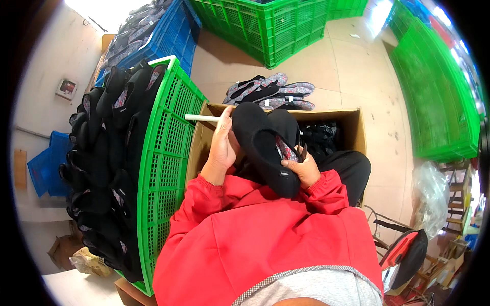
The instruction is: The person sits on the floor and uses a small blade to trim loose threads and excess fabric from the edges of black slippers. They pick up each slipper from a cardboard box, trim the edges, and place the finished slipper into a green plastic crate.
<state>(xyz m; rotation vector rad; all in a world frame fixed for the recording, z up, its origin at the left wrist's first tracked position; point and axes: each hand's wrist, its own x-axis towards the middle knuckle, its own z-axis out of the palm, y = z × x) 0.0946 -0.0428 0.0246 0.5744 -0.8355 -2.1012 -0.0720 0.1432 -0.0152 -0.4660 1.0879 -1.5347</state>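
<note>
A black fabric slip-on shoe (pixel 248 124) with a flowered lining lies tilted over my lap, its toe pointing away from me. My right hand (pixel 305 171) grips it near the heel, thumb over the collar edge. A small dark pointed thing (pixel 302 152) shows beside those fingers; its kind is unclear. My left hand (pixel 222 145) is along the shoe's left side, fingers closed around a thin white stick (pixel 201 118) that juts out to the left. What the stick is, and its other end, cannot be seen.
A cardboard box (pixel 349 125) with black items stands before me. Several flowered shoes (pixel 275 92) lie on the floor beyond. At left is a green crate (pixel 171 127) heaped with black shoes (pixel 102 153); a blue crate (pixel 176 38) and green crates (pixel 268 30) (pixel 429 86) stand around.
</note>
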